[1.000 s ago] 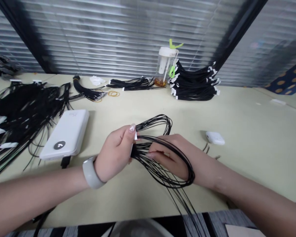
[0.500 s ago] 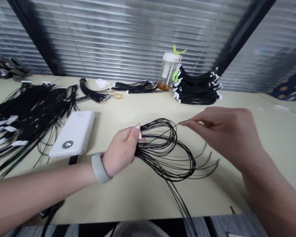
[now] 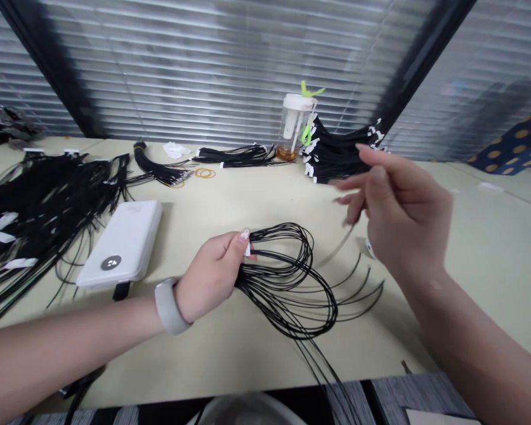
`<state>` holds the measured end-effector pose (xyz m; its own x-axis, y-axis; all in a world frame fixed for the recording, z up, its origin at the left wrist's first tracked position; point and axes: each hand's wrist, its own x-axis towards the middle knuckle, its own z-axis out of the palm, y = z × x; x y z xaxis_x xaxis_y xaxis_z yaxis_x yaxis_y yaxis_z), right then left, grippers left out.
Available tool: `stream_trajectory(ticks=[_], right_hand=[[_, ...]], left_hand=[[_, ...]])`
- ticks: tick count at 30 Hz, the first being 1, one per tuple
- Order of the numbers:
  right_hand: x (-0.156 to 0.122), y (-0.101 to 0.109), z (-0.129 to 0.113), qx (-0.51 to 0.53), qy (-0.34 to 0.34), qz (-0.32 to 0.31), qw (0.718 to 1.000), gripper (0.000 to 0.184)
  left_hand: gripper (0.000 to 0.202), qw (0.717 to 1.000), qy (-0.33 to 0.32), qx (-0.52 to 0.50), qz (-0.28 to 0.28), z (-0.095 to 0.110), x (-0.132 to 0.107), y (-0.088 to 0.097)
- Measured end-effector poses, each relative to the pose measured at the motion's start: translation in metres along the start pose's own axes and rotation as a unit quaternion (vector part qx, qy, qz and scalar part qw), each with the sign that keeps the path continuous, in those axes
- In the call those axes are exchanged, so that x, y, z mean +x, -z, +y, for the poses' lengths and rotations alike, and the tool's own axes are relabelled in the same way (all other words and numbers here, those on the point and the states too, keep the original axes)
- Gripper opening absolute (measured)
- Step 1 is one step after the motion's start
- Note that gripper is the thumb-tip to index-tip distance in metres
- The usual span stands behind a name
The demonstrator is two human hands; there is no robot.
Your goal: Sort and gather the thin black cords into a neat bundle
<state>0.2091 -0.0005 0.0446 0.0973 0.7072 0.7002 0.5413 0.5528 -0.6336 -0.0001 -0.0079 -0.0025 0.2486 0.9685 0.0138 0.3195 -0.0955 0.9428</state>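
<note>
The right hand (image 3: 411,212) has gone from pinching a wire end to a raised pose with loosely parted fingers, one blurred strand (image 3: 336,250) reaching its lower fingers, though whether they grip it I cannot tell; that seems to leave only the left hand (image 3: 212,265) in control, its fingers closed on the gathered end of the black wire bundle (image 3: 287,286). The wire bundle lies over the front half of the counter (image 3: 181,366), its long axis roughly left to right, loops slanting toward the right front corner, some tails crossing the front edge.
</note>
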Motion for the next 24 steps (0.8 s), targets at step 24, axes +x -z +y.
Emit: stream_trajectory(ticks=[24], right_hand=[[-0.026, -0.022, -0.022, -0.199, 0.014, -0.341, 0.919, 0.025]], left_hand=[[0.039, 0.997, -0.056, 0.055, 0.002, -0.001, -0.003, -0.001]])
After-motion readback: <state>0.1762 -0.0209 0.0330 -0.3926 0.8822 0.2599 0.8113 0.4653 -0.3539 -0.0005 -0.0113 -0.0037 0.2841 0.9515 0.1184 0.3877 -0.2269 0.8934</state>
